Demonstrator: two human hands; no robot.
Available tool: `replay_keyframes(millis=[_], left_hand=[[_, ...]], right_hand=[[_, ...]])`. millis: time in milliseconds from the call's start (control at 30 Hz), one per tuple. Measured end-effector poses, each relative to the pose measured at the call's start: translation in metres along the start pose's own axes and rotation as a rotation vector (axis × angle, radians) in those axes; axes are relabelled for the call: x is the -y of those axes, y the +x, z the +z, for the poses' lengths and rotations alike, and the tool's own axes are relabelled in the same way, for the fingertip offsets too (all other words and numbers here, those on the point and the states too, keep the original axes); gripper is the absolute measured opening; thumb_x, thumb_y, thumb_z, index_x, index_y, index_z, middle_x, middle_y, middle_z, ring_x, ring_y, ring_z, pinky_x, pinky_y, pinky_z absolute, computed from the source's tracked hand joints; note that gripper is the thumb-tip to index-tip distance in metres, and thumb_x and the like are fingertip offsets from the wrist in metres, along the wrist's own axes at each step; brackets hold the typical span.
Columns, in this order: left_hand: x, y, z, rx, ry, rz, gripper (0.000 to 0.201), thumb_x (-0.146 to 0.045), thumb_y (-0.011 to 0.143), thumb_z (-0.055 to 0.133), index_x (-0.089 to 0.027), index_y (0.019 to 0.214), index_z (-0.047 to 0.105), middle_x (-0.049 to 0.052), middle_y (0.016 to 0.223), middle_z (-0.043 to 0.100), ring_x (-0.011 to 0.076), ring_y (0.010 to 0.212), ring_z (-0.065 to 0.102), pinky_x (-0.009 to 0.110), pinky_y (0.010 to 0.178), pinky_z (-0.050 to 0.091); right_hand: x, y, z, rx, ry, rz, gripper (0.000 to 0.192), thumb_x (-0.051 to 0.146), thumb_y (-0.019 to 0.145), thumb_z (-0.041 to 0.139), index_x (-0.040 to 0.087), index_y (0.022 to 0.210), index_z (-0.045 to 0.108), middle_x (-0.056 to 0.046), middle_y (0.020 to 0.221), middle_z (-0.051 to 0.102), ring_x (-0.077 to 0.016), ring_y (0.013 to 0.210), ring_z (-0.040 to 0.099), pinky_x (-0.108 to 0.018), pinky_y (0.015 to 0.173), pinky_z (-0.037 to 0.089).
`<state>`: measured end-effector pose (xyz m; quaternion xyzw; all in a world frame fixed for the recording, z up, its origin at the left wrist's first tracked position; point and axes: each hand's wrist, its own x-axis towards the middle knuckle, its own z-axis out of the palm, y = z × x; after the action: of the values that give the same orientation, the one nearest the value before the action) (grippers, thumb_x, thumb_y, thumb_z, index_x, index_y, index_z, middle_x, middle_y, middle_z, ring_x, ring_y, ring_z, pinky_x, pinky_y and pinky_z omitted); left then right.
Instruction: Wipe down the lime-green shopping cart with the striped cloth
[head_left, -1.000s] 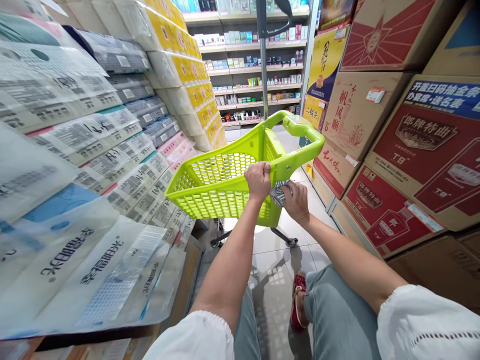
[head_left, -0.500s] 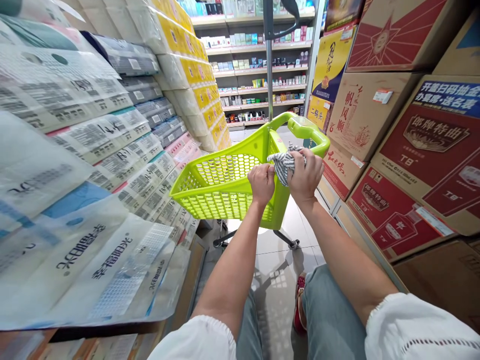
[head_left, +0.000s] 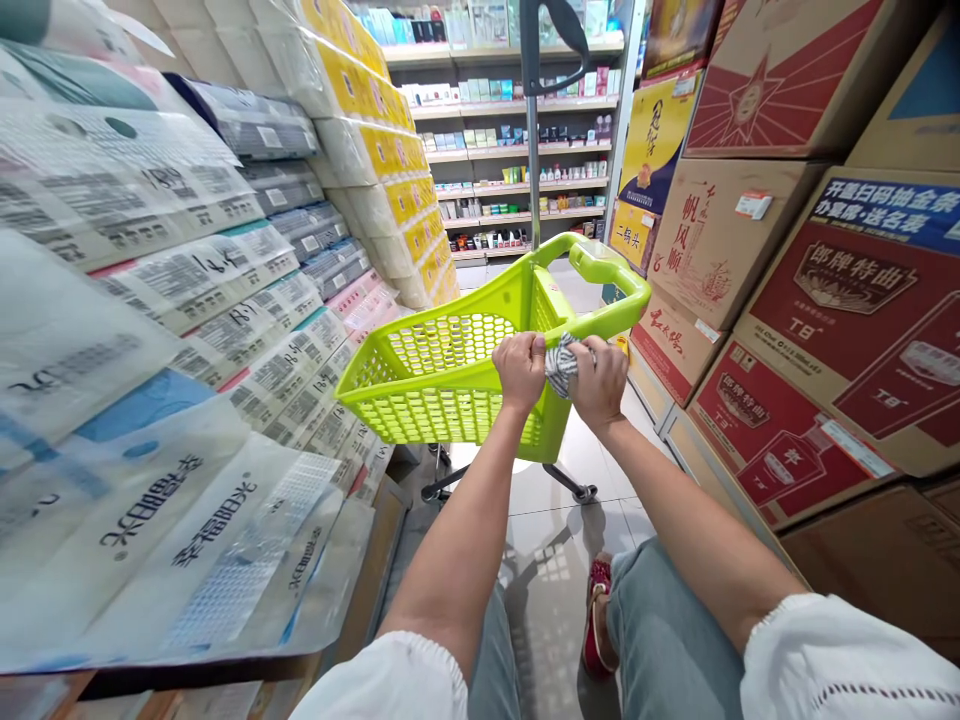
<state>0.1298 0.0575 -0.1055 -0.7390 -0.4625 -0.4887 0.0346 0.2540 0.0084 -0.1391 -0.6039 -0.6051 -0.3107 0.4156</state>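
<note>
A bright green shopping basket cart (head_left: 442, 390) with perforated sides stands in front of me on dark wheeled legs. My left hand (head_left: 520, 370) is closed around its near upper rim. Right beside it, a grey-and-white striped cloth (head_left: 561, 366) is bunched over the same rim. My right hand (head_left: 598, 380) is wrapped around this cloth, pressing it on the green edge just below the cart's looped handle (head_left: 611, 275). Part of the cloth is hidden under my right fingers.
Stacked packs of paper goods (head_left: 225, 260) line the left side, with yellow-and-white packs (head_left: 397, 170) behind. Cardboard cartons (head_left: 840, 310) are piled on the right. Shelves of small goods (head_left: 517, 150) stand at the back. A grey pole with a dark handle (head_left: 531, 60) rises behind the cart.
My right hand has moved down and left with the cloth, closer to my left hand. The cloth was looser and more spread out; now it sits bunched on the rim.
</note>
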Motion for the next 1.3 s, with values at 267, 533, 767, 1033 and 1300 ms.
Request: replay_keyframes(millis=[267, 533, 767, 1033, 1300], left_hand=[[-0.007, -0.003, 0.003, 0.021, 0.017, -0.008, 0.036, -0.039, 0.097, 0.03, -0.022, 0.078, 0.056, 0.004, 0.083, 0.063, 0.0195, 0.086, 0.052, 0.033, 0.078, 0.031], [-0.005, -0.001, 0.002, 0.011, -0.016, -0.021, 0.031, -0.036, 0.096, 0.036, -0.022, 0.079, 0.057, 0.003, 0.084, 0.064, 0.0193, 0.084, 0.053, 0.032, 0.076, 0.031], [-0.005, -0.002, 0.0, -0.03, -0.036, 0.005, 0.031, -0.036, 0.096, 0.036, -0.022, 0.078, 0.057, 0.003, 0.082, 0.063, 0.0188, 0.082, 0.052, 0.032, 0.077, 0.031], [-0.006, -0.005, 0.004, -0.016, -0.019, 0.018, 0.034, -0.038, 0.096, 0.035, -0.021, 0.076, 0.056, 0.004, 0.08, 0.062, 0.0185, 0.081, 0.051, 0.032, 0.074, 0.03], [-0.006, -0.003, 0.006, -0.044, -0.05, -0.01, 0.024, -0.03, 0.093, 0.042, -0.022, 0.077, 0.057, 0.002, 0.08, 0.063, 0.0192, 0.082, 0.053, 0.032, 0.075, 0.031]], right_hand=[[0.004, 0.048, -0.024, -0.093, 0.022, 0.182, 0.033, 0.029, 0.087, 0.044, 0.023, 0.117, 0.057, -0.012, 0.123, 0.051, -0.0283, 0.105, 0.043, -0.044, 0.089, 0.035], [-0.012, -0.016, 0.01, -0.077, 0.03, 0.049, 0.028, 0.029, 0.088, 0.047, 0.019, 0.111, 0.059, -0.012, 0.118, 0.055, -0.0247, 0.104, 0.045, -0.04, 0.09, 0.036], [-0.009, -0.018, 0.001, 0.009, 0.021, -0.016, 0.028, 0.026, 0.088, 0.046, 0.023, 0.112, 0.06, -0.01, 0.117, 0.055, -0.0241, 0.103, 0.045, -0.04, 0.091, 0.035], [0.006, 0.042, -0.029, -0.095, 0.007, 0.175, 0.034, 0.03, 0.087, 0.046, 0.022, 0.117, 0.057, -0.012, 0.123, 0.051, -0.0274, 0.107, 0.042, -0.042, 0.091, 0.033], [-0.01, 0.004, -0.024, 0.039, 0.016, 0.055, 0.032, 0.028, 0.085, 0.05, 0.021, 0.114, 0.059, -0.01, 0.119, 0.056, -0.0253, 0.105, 0.043, -0.039, 0.091, 0.033]])
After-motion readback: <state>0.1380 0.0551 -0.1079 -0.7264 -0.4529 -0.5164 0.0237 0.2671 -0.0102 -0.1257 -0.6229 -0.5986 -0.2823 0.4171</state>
